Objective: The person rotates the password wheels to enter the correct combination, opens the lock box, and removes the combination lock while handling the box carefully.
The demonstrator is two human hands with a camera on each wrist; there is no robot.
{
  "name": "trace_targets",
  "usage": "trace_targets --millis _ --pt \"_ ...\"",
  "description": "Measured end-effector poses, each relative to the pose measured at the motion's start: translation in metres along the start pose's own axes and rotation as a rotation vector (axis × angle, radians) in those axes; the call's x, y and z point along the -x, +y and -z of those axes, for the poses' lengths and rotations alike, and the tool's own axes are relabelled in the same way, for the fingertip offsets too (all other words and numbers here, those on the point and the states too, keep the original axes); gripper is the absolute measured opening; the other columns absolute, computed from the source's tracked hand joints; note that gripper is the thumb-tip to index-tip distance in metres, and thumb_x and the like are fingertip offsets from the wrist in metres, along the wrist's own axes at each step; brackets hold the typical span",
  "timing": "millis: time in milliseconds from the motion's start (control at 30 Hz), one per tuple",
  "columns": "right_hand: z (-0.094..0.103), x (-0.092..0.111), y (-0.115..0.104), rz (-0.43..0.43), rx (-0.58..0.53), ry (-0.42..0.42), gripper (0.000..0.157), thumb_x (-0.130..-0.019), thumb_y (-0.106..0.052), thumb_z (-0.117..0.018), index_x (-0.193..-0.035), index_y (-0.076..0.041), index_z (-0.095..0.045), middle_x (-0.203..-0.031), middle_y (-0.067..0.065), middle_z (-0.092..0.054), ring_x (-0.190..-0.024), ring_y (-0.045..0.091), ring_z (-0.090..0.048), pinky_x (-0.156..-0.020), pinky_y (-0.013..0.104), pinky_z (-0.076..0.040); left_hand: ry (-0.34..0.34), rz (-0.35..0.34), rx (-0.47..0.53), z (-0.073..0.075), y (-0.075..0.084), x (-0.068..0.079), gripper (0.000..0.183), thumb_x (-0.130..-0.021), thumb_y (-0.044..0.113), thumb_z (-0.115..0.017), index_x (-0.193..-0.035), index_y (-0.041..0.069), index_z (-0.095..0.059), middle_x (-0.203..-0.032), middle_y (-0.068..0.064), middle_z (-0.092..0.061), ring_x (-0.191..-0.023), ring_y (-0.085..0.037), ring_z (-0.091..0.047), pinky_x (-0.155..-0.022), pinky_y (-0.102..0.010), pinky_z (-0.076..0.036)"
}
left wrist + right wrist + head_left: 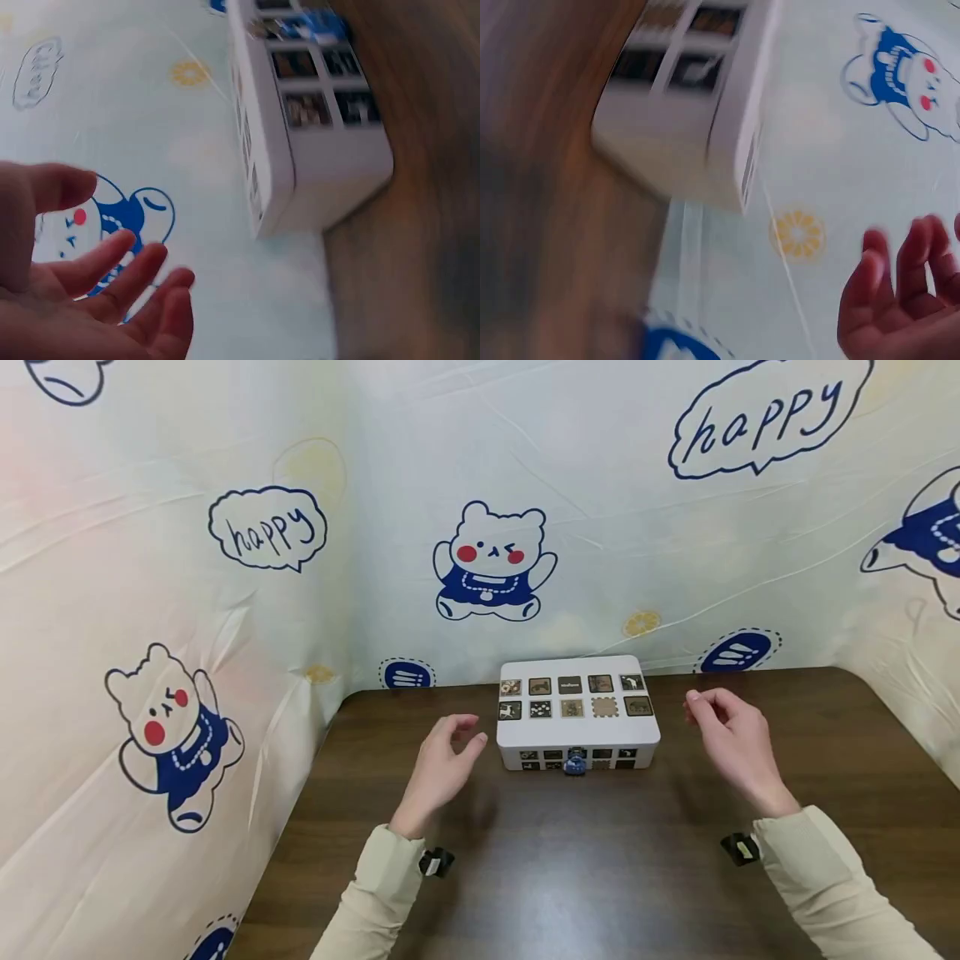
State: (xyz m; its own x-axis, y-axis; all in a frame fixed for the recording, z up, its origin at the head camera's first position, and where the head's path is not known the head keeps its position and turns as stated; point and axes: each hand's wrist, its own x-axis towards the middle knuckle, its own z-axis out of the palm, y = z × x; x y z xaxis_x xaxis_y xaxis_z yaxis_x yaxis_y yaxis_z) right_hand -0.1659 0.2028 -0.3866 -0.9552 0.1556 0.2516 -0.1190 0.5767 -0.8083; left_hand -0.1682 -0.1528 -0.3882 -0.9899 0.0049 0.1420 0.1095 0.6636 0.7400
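A white lidded box with small dark picture squares on its top and front stands near the back of the table. At its front middle hangs a small blue charm by the clasp. To the left of the box, my left hand hovers apart from it, fingers relaxed and holding nothing. My right hand is raised on the other side, its fingers loosely bent with nothing in them. Both wrist views show the box's near end, the left hand and right hand away from it. The box lid is down.
The brown wooden table spreads in front of the box. A pale curtain printed with bears and the word happy hangs behind it and along the left side. Small black devices sit at both wrists.
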Motion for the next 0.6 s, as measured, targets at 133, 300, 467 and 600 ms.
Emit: trace_targets --millis 133,300,467,600 --pt "-0.009 0.004 0.001 -0.121 -0.298 -0.126 0.034 -0.091 -0.037 -0.047 -0.090 -0.005 -0.060 -0.077 -0.006 -0.062 -0.069 0.005 -0.062 -0.064 0.019 -0.052 0.022 0.114 0.232 -0.009 -0.004 0.003 0.018 -0.087 0.025 -0.056 -0.103 0.016 -0.062 -0.095 0.000 -0.063 -0.086 -0.016 -0.057 -0.072 -0.029 -0.046" --pt "-0.029 0.010 0.013 -0.181 -0.466 -0.344 0.041 -0.092 -0.032 -0.048 -0.109 0.006 -0.051 -0.085 -0.003 -0.063 -0.078 0.012 -0.064 -0.071 0.026 -0.053 -0.086 0.281 0.622 -0.030 -0.015 0.010 0.027 -0.091 0.018 -0.047 -0.112 0.002 -0.056 -0.107 -0.016 -0.061 -0.095 -0.028 -0.060 -0.077 -0.032 -0.050" --pt "-0.058 0.021 0.021 -0.239 -0.473 -0.542 0.049 -0.093 -0.029 -0.047 -0.121 0.009 -0.041 -0.106 0.015 -0.058 -0.092 0.019 -0.061 -0.078 0.030 -0.052 -0.218 0.406 0.880 -0.058 -0.031 0.017 0.039 -0.094 0.018 -0.039 -0.125 -0.006 -0.044 -0.124 -0.026 -0.049 -0.110 -0.035 -0.052 -0.091 -0.041 -0.044" --pt "-0.076 0.028 0.023 -0.300 -0.462 -0.602 0.054 -0.092 -0.034 -0.048 -0.126 0.007 -0.039 -0.124 0.026 -0.045 -0.106 0.031 -0.054 -0.082 0.034 -0.051 -0.278 0.452 0.973 -0.079 -0.037 0.019 0.042 -0.094 0.019 -0.038 -0.129 -0.006 -0.041 -0.130 -0.025 -0.044 -0.116 -0.036 -0.047 -0.096 -0.040 -0.040"
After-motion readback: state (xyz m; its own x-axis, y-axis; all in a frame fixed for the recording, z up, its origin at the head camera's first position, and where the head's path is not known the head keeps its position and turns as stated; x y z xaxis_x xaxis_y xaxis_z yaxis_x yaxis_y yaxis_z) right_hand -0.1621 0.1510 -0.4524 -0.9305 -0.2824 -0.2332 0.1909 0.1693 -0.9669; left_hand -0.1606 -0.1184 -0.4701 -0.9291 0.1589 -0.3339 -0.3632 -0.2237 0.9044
